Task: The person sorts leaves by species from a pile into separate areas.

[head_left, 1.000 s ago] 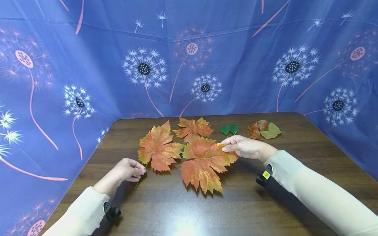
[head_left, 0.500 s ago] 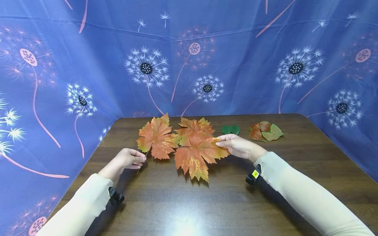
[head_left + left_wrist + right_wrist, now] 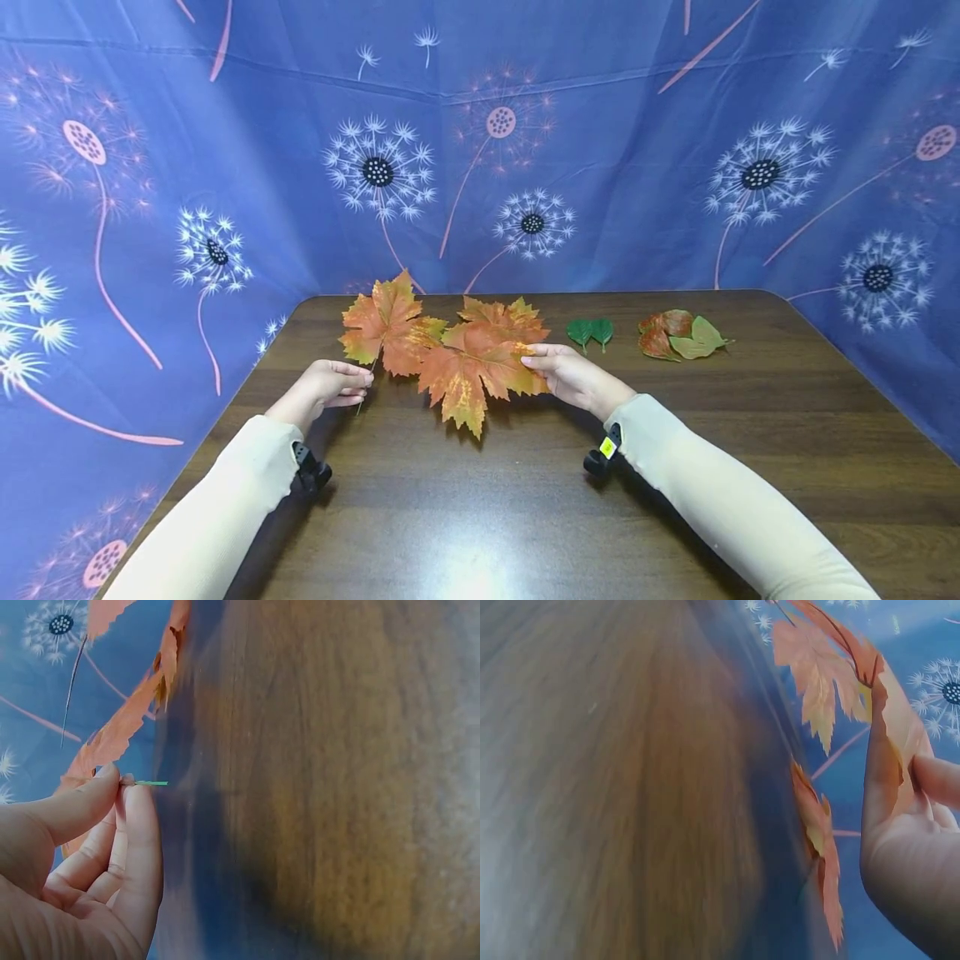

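Observation:
My left hand [image 3: 330, 387] pinches the thin stem of an orange maple leaf [image 3: 392, 321] between thumb and fingertips; the stem's green end [image 3: 154, 783] pokes out past the fingers in the left wrist view. My right hand [image 3: 573, 377] pinches the right edge of a second maple leaf [image 3: 465, 375], orange with yellow-green tips. This leaf overlaps both the left one and a third maple leaf [image 3: 517, 321] that lies behind it, partly covered. In the right wrist view the thumb presses the held leaf [image 3: 900, 727] against the fingers.
Two small green leaves [image 3: 590, 332] lie right of the maple leaves. Farther right sits a small group of reddish leaves [image 3: 663, 332] with a light green leaf [image 3: 699, 337]. All are on a dark wooden table [image 3: 525, 517], backed by a blue dandelion-print cloth [image 3: 630, 167].
Both hands have moved away from me with their maple leaves, the right one also leftward. The right-hand leaf now covers part of the back leaf. The small leaves have stayed put.

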A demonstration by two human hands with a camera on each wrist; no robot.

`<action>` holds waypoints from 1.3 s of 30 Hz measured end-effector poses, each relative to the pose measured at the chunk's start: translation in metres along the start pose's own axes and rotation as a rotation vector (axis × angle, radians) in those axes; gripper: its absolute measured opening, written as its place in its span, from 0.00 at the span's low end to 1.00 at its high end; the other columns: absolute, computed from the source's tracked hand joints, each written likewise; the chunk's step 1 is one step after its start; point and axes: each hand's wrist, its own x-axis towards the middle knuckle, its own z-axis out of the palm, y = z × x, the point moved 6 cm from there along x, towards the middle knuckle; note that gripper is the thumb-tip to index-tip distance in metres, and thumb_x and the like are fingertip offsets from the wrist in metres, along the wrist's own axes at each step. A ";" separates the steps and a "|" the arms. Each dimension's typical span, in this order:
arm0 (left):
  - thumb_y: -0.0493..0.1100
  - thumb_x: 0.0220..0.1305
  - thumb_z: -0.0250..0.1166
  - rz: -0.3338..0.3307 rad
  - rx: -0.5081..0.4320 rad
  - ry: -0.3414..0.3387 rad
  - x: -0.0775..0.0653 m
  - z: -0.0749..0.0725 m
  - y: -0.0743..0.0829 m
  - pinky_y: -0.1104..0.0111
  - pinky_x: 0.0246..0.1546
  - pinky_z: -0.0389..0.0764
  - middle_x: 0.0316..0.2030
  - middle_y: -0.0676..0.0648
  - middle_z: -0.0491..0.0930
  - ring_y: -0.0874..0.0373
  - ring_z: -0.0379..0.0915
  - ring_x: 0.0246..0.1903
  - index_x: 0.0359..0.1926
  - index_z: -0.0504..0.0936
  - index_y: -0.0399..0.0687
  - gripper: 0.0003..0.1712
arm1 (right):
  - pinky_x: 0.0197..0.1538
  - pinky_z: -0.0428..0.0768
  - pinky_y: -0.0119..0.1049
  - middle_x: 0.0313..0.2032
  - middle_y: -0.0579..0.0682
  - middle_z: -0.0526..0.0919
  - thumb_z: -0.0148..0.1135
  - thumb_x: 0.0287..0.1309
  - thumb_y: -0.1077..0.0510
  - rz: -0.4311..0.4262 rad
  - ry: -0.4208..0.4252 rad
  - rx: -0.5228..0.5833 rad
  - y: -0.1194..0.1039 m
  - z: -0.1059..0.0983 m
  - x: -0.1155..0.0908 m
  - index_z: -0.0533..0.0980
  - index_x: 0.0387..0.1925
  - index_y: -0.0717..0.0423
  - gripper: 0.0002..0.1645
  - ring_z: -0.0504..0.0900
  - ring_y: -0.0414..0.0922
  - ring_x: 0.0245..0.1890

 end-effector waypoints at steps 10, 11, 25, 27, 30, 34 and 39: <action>0.31 0.66 0.60 -0.037 0.027 0.069 0.003 -0.002 0.000 0.73 0.33 0.83 0.28 0.54 0.85 0.65 0.80 0.24 0.52 0.76 0.24 0.16 | 0.74 0.50 0.44 0.51 0.46 0.76 0.50 0.69 0.64 0.053 0.117 0.035 0.005 0.022 0.031 0.52 0.72 0.66 0.35 0.72 0.40 0.52; 0.31 0.66 0.59 -0.039 0.028 0.068 0.003 -0.001 0.001 0.73 0.33 0.83 0.28 0.54 0.85 0.65 0.80 0.25 0.53 0.75 0.23 0.17 | 0.72 0.53 0.43 0.47 0.44 0.77 0.50 0.69 0.64 0.058 0.124 0.043 0.006 0.023 0.033 0.52 0.73 0.66 0.35 0.73 0.38 0.48; 0.29 0.65 0.59 -0.032 0.073 0.107 0.018 -0.005 -0.001 0.74 0.29 0.82 0.24 0.55 0.83 0.66 0.76 0.20 0.52 0.75 0.21 0.16 | 0.71 0.60 0.44 0.61 0.58 0.70 0.45 0.70 0.67 0.139 0.178 0.107 0.019 0.041 0.053 0.48 0.74 0.64 0.35 0.72 0.49 0.58; 0.29 0.65 0.60 -0.031 0.074 0.113 0.019 -0.005 0.000 0.74 0.28 0.81 0.23 0.55 0.82 0.66 0.76 0.20 0.50 0.76 0.22 0.15 | 0.63 0.69 0.39 0.50 0.53 0.76 0.46 0.70 0.68 0.146 0.190 0.103 0.019 0.042 0.054 0.51 0.74 0.65 0.34 0.76 0.43 0.46; 0.30 0.64 0.60 -0.036 0.072 0.122 0.020 -0.006 -0.001 0.74 0.27 0.81 0.22 0.55 0.81 0.66 0.75 0.19 0.47 0.78 0.24 0.12 | 0.47 0.74 0.32 0.38 0.46 0.75 0.46 0.69 0.69 0.149 0.207 0.107 0.014 0.047 0.049 0.53 0.73 0.65 0.33 0.74 0.37 0.32; 0.29 0.64 0.61 -0.047 0.083 0.161 0.025 -0.007 -0.002 0.75 0.25 0.80 0.20 0.55 0.81 0.66 0.74 0.18 0.44 0.80 0.25 0.10 | 0.35 0.68 0.28 0.34 0.45 0.73 0.47 0.68 0.69 0.152 0.256 0.077 0.017 0.047 0.052 0.58 0.70 0.67 0.30 0.68 0.37 0.26; 0.28 0.61 0.63 -0.038 0.156 0.235 0.030 -0.010 0.000 0.74 0.23 0.80 0.18 0.55 0.80 0.65 0.74 0.17 0.40 0.82 0.25 0.08 | 0.30 0.63 0.32 0.28 0.46 0.71 0.56 0.63 0.68 0.100 0.267 0.068 0.042 0.023 0.090 0.76 0.36 0.60 0.03 0.64 0.40 0.22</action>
